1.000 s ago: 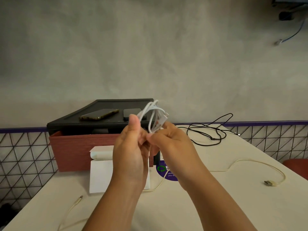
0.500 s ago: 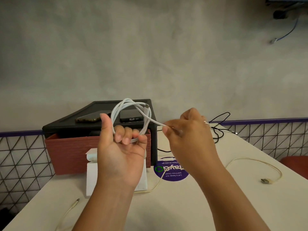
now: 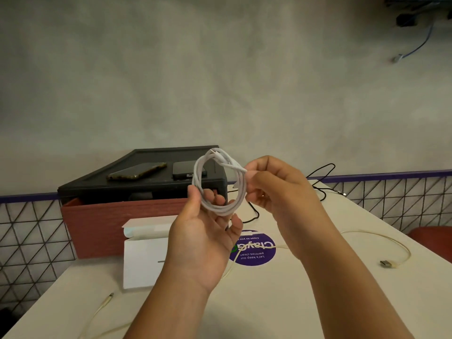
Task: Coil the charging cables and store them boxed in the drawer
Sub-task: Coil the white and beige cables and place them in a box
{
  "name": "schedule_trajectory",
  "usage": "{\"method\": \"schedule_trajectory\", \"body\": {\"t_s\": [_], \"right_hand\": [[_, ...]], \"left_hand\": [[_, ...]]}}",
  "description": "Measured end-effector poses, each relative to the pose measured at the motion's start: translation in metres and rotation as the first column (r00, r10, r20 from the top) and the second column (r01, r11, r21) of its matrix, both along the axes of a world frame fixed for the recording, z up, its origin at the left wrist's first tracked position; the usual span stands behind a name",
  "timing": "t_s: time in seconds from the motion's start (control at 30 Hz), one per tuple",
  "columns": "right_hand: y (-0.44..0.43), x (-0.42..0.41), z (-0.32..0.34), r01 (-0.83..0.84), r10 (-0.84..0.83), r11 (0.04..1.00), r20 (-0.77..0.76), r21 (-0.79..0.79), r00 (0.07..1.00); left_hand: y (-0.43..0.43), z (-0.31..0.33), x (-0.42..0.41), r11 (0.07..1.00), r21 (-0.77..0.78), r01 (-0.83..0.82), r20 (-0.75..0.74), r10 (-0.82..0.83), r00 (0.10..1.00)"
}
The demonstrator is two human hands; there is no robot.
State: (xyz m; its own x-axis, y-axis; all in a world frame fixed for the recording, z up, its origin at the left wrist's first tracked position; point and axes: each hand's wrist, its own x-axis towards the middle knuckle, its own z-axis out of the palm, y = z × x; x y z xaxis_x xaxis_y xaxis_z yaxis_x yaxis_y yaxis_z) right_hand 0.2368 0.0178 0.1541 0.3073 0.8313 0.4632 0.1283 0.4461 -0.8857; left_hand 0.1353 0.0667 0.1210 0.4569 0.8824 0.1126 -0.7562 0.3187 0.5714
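Cream table (image 3: 318,302) carries everything. At its back sits a black drawer unit (image 3: 146,189) with its red drawer (image 3: 110,221) pulled partway out, and in front of that a white box (image 3: 144,260), flap open, so storage is ready. Above the table, the left hand (image 3: 203,236) is palm up, thumb and curled fingers gripping the bottom of the coiled white cable (image 3: 221,208). The right hand (image 3: 274,189) pinches the coil's right side where the loose end comes round (exact fingertip contact is hard to see). Step in hand looks like finishing this coil. To do it well, hold the loops stacked with the left thumb, wrap or tuck the tail with the right, and don't slacken, or the loops will spring apart. Make the coil small enough for the box. A cream cable (image 3: 387,263) and a black cable (image 3: 333,164) lie uncoiled on the table, so the task is early.
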Motion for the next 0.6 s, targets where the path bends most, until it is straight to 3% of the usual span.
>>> {"method": "schedule_trajectory", "body": {"t_s": [0.1,0.27,0.4,0.6], "right_hand": [[0.001,0.003,-0.003,-0.003,0.003,1.000,0.073,-0.001,0.997],[0.005,0.008,-0.007,0.192,-0.192,0.981,0.187,0.015,0.963],[0.008,0.011,-0.009,0.196,-0.196,0.981,0.082,-0.001,0.977],[0.009,0.016,-0.012,0.022,-0.026,0.998,-0.088,-0.052,0.996]], "left_hand": [[0.000,-0.002,0.002,1.000,0.001,-0.005,-0.024,0.005,1.000],[-0.003,0.003,-0.001,0.998,0.070,0.006,-0.037,-0.003,0.999],[-0.006,0.004,0.000,0.989,0.137,-0.047,-0.095,0.060,0.994],[-0.008,0.003,0.002,0.970,0.224,-0.097,-0.130,0.128,0.983]]}}
